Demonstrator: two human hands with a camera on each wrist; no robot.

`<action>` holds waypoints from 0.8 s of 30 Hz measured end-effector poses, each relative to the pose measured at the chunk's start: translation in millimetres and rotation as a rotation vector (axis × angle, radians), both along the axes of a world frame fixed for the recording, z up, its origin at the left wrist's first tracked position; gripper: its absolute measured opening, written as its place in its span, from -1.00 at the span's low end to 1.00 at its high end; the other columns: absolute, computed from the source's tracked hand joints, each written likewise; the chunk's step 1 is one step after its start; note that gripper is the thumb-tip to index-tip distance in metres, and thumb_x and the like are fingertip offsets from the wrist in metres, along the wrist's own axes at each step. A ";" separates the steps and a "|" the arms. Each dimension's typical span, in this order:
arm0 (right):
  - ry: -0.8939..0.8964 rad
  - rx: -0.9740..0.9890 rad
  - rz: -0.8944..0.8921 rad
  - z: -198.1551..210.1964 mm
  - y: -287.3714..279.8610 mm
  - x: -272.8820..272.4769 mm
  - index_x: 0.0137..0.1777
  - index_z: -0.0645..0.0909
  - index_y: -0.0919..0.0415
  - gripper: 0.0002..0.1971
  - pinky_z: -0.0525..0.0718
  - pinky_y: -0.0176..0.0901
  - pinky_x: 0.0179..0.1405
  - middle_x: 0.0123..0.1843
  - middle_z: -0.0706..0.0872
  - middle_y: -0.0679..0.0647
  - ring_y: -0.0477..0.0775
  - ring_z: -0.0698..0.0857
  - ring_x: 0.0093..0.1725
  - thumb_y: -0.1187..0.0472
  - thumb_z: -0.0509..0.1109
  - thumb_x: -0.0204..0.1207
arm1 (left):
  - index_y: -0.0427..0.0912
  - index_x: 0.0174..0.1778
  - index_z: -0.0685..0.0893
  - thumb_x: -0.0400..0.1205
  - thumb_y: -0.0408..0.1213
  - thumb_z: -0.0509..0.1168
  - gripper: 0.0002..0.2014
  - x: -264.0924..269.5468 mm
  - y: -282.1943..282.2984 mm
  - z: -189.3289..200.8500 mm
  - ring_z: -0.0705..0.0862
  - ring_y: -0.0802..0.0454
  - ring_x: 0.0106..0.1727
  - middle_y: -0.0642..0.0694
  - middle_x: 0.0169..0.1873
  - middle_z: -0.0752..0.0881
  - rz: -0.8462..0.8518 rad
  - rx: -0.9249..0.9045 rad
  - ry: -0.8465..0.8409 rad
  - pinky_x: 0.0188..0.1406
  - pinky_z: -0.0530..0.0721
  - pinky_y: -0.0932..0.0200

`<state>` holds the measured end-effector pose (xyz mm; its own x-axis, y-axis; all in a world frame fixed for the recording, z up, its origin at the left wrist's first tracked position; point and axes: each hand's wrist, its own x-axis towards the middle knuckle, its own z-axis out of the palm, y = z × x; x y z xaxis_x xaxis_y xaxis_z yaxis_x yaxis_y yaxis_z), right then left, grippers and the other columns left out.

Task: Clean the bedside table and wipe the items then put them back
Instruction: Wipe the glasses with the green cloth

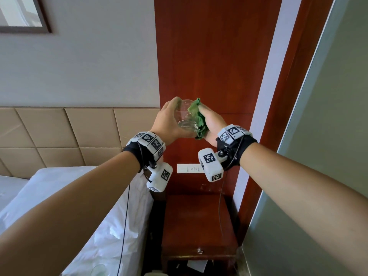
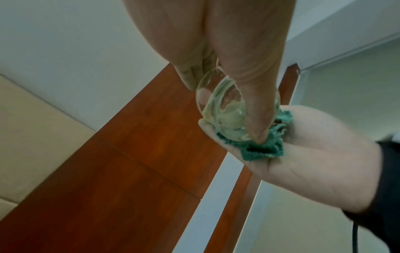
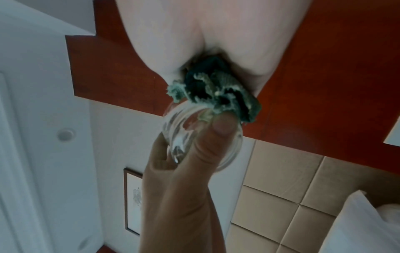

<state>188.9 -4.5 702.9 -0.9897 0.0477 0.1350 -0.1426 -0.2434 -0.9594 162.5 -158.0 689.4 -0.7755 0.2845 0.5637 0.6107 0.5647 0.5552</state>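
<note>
We're mid-wipe: left hand (image 1: 169,124) grips the glass (image 1: 186,118), held up over the bedside table (image 1: 199,220); right hand (image 1: 212,124) clutches the green cloth (image 1: 198,118) against it. Next, probably turn the glass, then set it down. Bed (image 1: 79,206) left, wall switch (image 1: 188,168) behind; nothing blocks.

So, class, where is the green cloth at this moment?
In the head view the green cloth is bunched in the right hand, pressed against the clear glass held by the left hand, above the bedside table.
</note>
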 end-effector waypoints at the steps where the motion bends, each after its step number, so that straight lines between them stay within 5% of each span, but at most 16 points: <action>1: 0.004 0.031 -0.003 0.0 -4.4 -0.4 0.28 0.70 0.08 -0.69 0.71 0.22 0.25 0.17 0.81 0.19 0.22 0.80 0.11 0.01 0.19 0.75 | -0.05 0.47 0.39 0.02 0.15 0.70 0.10 -3.1 -3.6 -1.6 0.67 0.08 0.15 0.02 0.23 0.64 -0.017 0.024 -0.024 0.20 0.72 0.03; 3: 0.018 0.144 -0.057 -0.4 -12.5 -2.6 0.38 0.64 -0.15 -0.66 0.69 0.23 0.28 0.25 0.78 0.05 0.14 0.78 0.18 -0.13 0.24 0.68 | -0.02 0.50 0.35 0.01 0.13 0.71 0.13 -6.2 -10.2 -2.8 0.70 0.04 0.17 0.02 0.24 0.65 -0.033 0.067 -0.042 0.19 0.74 -0.02; 7: 0.117 0.401 -0.169 -3.6 -26.6 -5.1 0.26 0.54 -0.61 -0.67 0.68 0.12 0.30 0.33 0.71 -0.23 -0.06 0.72 0.25 -0.43 0.21 0.50 | -0.08 0.54 0.36 0.07 0.04 0.75 0.12 -12.3 -23.1 0.1 0.68 0.09 0.14 0.04 0.22 0.64 -0.026 0.070 -0.020 0.24 0.71 0.07; 13: 0.314 0.470 -0.242 -13.3 -44.9 -8.8 0.33 0.67 -0.21 -0.71 0.45 -0.12 0.56 0.49 0.55 -0.29 -0.31 0.50 0.46 -0.02 0.37 0.63 | -0.18 0.60 0.33 0.12 -0.03 0.75 0.15 -17.6 -40.3 -0.5 0.53 0.11 0.21 0.01 0.27 0.56 -0.022 0.035 0.002 0.28 0.49 0.27; 17: 0.409 0.638 -0.213 -18.0 -56.3 -2.4 0.38 0.67 -0.02 -0.67 0.40 -0.31 0.54 0.52 0.52 -0.24 -0.33 0.47 0.48 0.20 0.37 0.65 | -0.10 0.52 0.39 0.08 0.01 0.73 0.08 -22.8 -56.8 -2.2 0.62 0.01 0.19 0.02 0.22 0.59 -0.013 0.043 -0.023 0.29 0.67 -0.02; 24: 0.349 0.659 -0.384 -5.2 -79.9 -5.0 0.41 0.64 -0.10 -0.69 0.48 -0.61 0.22 0.45 0.61 -0.19 -0.19 0.56 0.43 0.05 0.30 0.70 | -0.07 0.54 0.38 0.10 0.02 0.74 0.09 -14.1 -74.8 -0.3 0.59 0.00 0.16 -0.02 0.22 0.59 -0.055 -0.029 0.025 0.23 0.62 0.03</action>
<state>183.9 -84.3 697.7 -0.8170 0.1768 0.5489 -0.4166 0.4774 -0.7737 148.4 -232.9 689.1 -0.7439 0.3427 0.5737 0.6547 0.5461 0.5227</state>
